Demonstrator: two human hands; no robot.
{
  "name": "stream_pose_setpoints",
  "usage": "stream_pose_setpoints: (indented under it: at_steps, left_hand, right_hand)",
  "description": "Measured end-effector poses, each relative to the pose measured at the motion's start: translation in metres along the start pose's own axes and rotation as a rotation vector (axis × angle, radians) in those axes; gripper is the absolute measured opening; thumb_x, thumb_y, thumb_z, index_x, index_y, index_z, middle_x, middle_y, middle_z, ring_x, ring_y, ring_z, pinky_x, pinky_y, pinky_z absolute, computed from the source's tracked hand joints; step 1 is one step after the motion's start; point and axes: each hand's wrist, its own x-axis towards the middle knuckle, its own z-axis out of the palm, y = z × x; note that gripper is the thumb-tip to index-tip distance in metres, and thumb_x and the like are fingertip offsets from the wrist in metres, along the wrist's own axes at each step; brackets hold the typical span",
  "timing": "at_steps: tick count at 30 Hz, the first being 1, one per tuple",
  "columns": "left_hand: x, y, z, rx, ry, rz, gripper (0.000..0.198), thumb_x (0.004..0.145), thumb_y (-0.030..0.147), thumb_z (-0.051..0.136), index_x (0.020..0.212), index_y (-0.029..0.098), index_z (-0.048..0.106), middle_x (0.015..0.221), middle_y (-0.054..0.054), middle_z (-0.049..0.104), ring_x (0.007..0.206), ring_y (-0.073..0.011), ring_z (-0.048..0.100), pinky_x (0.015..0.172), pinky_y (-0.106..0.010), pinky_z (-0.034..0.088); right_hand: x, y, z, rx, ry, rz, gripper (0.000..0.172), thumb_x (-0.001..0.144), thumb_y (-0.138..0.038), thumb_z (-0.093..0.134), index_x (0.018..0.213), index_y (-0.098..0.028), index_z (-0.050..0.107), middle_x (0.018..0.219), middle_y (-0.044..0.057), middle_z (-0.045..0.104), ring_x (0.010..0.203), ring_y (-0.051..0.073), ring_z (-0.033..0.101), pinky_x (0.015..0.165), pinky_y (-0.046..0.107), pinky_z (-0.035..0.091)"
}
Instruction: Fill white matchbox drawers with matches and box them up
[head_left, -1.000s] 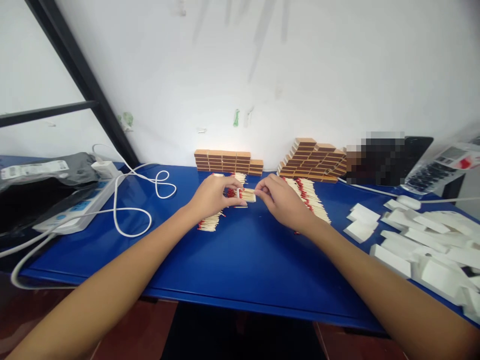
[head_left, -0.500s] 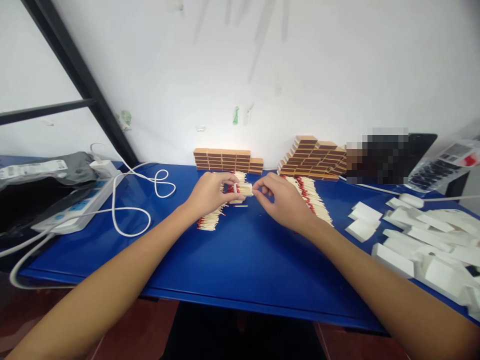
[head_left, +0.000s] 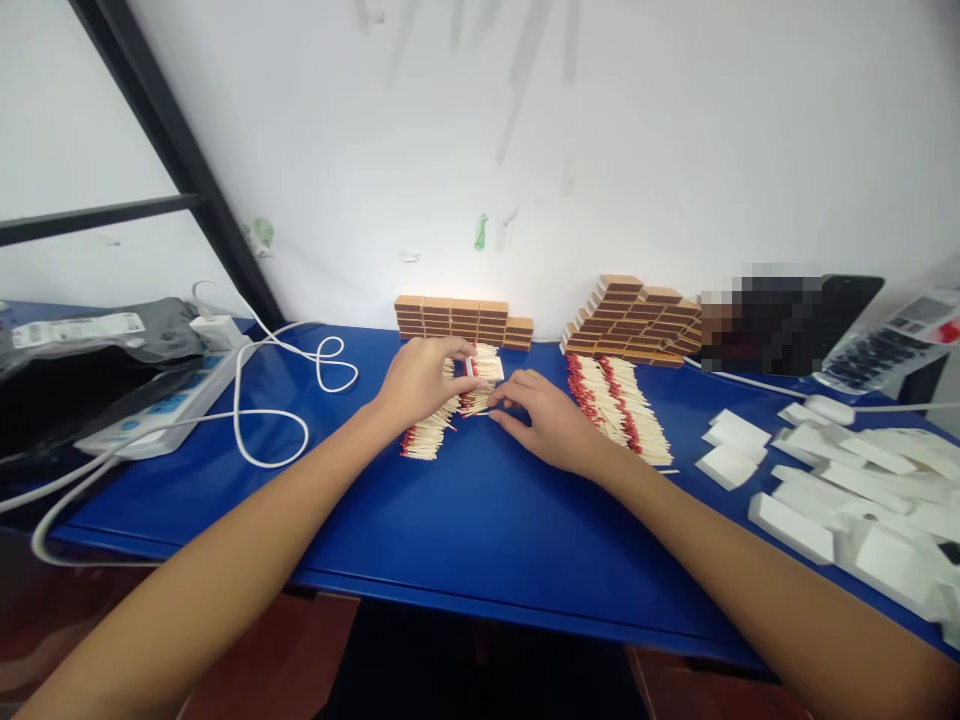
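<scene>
My left hand [head_left: 421, 381] is closed on a small white tray of matches [head_left: 486, 368], held just above the blue table [head_left: 480, 520]. My right hand [head_left: 541, 422] rests lower on the table, its fingers pinching at loose matches [head_left: 475, 406] under the tray. A heap of red-tipped matches [head_left: 429, 436] lies below my left hand. A longer row of matches [head_left: 619, 406] lies to the right of my right hand.
Stacked brown matchboxes [head_left: 459, 320] and a second pile of matchboxes [head_left: 636, 318] stand against the white wall. White box trays [head_left: 840, 480] lie scattered at the right. A power strip [head_left: 161, 405] with white cables [head_left: 262, 420] sits at the left, beside a black bag [head_left: 82, 350].
My right hand let go of the tray's end and dropped to the table toward loose matches. My left hand lifted the tray slightly away from me.
</scene>
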Motion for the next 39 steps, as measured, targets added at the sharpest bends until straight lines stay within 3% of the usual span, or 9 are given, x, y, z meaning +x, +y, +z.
stream_pose_setpoints:
  at_steps: [12, 23, 28, 32, 35, 39]
  left_hand:
    - [0.0, -0.002, 0.001, 0.037, -0.005, 0.022, 0.033, 0.081, 0.037, 0.093, 0.107, 0.023, 0.078, 0.112, -0.005, 0.084, 0.108, -0.0271, 0.079, 0.093, -0.037, 0.059]
    - [0.0, -0.004, 0.001, 0.041, -0.017, 0.021, 0.034, 0.081, 0.04, 0.093, 0.107, 0.024, 0.078, 0.113, -0.005, 0.084, 0.108, -0.0281, 0.079, 0.093, -0.039, 0.059]
    - [0.001, -0.005, 0.001, 0.054, -0.025, 0.01, 0.035, 0.08, 0.041, 0.093, 0.107, 0.023, 0.079, 0.112, -0.007, 0.084, 0.108, -0.0292, 0.079, 0.095, -0.04, 0.058]
    - [-0.001, -0.002, 0.007, -0.18, -0.069, 0.015, 0.037, 0.074, 0.043, 0.096, 0.1, 0.022, 0.079, 0.105, -0.004, 0.084, 0.101, -0.0261, 0.08, 0.09, -0.035, 0.06]
    - [-0.004, 0.002, 0.013, -0.349, -0.107, -0.002, 0.04, 0.071, 0.046, 0.097, 0.097, 0.022, 0.08, 0.099, -0.004, 0.083, 0.097, -0.0247, 0.08, 0.083, -0.032, 0.06]
    - [-0.008, 0.005, 0.019, -0.408, -0.156, -0.015, 0.046, 0.071, 0.052, 0.095, 0.103, 0.021, 0.081, 0.099, -0.005, 0.083, 0.095, -0.0252, 0.079, 0.079, -0.033, 0.061]
  right_hand:
    - [0.001, -0.002, 0.002, 0.022, -0.039, -0.031, 0.011, 0.104, -0.019, 0.06, 0.101, -0.021, 0.071, 0.101, 0.009, 0.066, 0.097, 0.025, 0.059, 0.09, 0.042, 0.05]
    - [0.0, -0.008, -0.008, -0.051, -0.144, 0.039, 0.014, 0.105, -0.021, 0.055, 0.091, -0.023, 0.06, 0.098, 0.009, 0.065, 0.097, 0.027, 0.058, 0.087, 0.041, 0.049]
    - [0.0, -0.004, -0.026, -0.045, -0.029, 0.059, 0.012, 0.105, -0.022, 0.053, 0.094, -0.024, 0.059, 0.097, 0.008, 0.064, 0.095, 0.027, 0.059, 0.082, 0.04, 0.047]
    - [0.003, -0.001, -0.031, -0.021, 0.123, 0.117, 0.008, 0.104, -0.025, 0.056, 0.097, -0.023, 0.059, 0.096, 0.008, 0.064, 0.093, 0.026, 0.06, 0.082, 0.04, 0.047]
    - [0.003, -0.003, -0.028, -0.001, 0.158, 0.118, 0.009, 0.105, -0.025, 0.055, 0.096, -0.024, 0.057, 0.096, 0.008, 0.064, 0.093, 0.026, 0.06, 0.081, 0.04, 0.047]
    - [0.002, -0.005, -0.022, -0.01, 0.156, 0.098, 0.009, 0.105, -0.025, 0.054, 0.097, -0.024, 0.057, 0.098, 0.008, 0.064, 0.095, 0.026, 0.06, 0.08, 0.04, 0.047]
